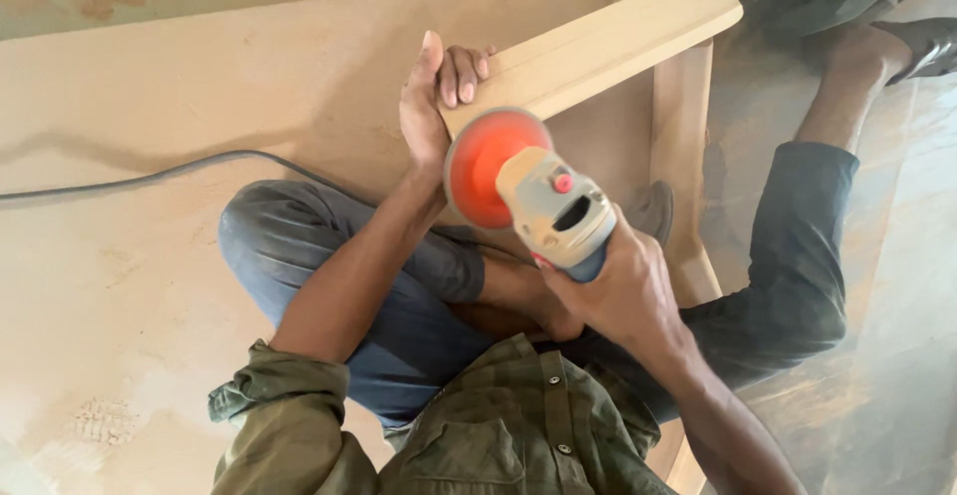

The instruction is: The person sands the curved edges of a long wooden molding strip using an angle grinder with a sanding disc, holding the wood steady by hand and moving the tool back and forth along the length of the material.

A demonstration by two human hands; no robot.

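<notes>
My left hand (436,96) grips the near end of a long pale wooden moulding (618,41) that slants up to the right. My right hand (613,286) holds a grey angle grinder (554,211) with a red button. Its orange sanding disc (485,168) touches the near end of the moulding, just right of my left wrist. I sit on the floor with my left knee bent under the work.
A dusty tan floor (150,286) spreads to the left, with a grey cable (150,176) lying across it. A wooden frame piece (683,136) stands under the moulding. My right leg stretches out to the upper right, ending in a sandalled foot (887,46).
</notes>
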